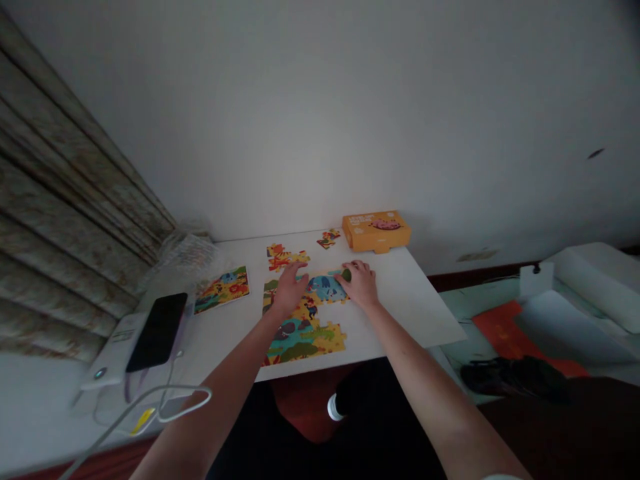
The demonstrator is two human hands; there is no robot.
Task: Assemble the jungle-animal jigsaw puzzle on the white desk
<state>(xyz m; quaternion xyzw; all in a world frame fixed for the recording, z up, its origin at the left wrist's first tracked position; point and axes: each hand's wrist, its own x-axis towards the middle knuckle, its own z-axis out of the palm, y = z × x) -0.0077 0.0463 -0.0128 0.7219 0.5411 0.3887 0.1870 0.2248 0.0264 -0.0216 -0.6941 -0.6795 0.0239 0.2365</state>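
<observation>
A partly joined jigsaw puzzle (303, 341) with animals, trees and water lies on the white table, its right side stepped and uneven. My left hand (290, 288) rests on its upper left part, fingers stretched and apart, covering some of the picture. At the upper right end, beside the blue elephant, my right hand (363, 283) has its thumb and fingers around a dark green puzzle piece (346, 275). Just beyond my left hand is a separate joined section with a tiger (281, 257). A few joined pieces (329, 238) lie farther back.
An orange puzzle box (377, 232) stands at the back right against the wall. To the left are a picture card (225, 290), crumpled clear plastic (187, 257), a black phone (157, 331) and a white cable (145, 398). The table's front edge (320, 365) is near my lap.
</observation>
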